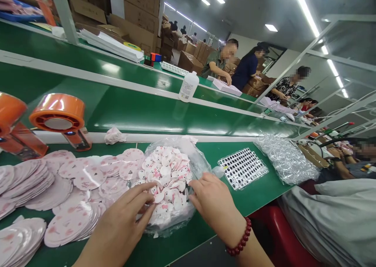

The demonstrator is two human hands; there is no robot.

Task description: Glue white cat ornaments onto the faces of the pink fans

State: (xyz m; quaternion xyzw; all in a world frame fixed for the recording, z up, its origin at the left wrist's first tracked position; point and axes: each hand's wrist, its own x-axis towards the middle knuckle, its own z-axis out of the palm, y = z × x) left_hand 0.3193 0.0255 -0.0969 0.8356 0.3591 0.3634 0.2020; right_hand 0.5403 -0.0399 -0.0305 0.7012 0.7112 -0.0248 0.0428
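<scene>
Small pieces point(166, 177) being picked from open bag point(202, 161) on surface point(252, 196).
Left hand point(123, 220) grip pinched on one piece; right hand point(213, 198) spread on bag edge. Risk: pieces spilled if bag is dragged.

Left of my hands the tabletop point(258, 198) is packed with pink card stacks point(58, 188); orange tape dispensers point(60, 118) block the far-left edge. I see bare green between the open bag point(196, 159) and the sticker sheet point(242, 168). Bubble wrap point(286, 159) fills the far right.
</scene>
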